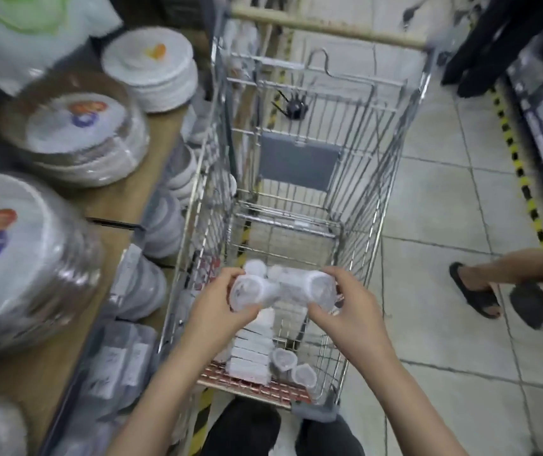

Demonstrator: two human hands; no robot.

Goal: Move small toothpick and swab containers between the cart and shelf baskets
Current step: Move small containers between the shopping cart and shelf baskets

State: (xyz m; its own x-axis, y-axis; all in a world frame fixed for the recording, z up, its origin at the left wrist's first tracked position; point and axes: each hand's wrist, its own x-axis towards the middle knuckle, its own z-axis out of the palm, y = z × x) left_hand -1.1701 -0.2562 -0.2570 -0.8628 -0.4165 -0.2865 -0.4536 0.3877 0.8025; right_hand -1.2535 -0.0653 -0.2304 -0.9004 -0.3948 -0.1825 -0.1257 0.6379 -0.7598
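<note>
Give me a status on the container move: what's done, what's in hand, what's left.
Done: nothing visibly placed yet; no shelf basket is clearly in view. In hand: the left hand and right hand together grip a cluster of small round white containers above the shopping cart. Left: two more round containers and a row of flat white boxes sit at the cart's near end.

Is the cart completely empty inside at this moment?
No, white boxes and small round containers lie in the cart, under both hands.
</note>
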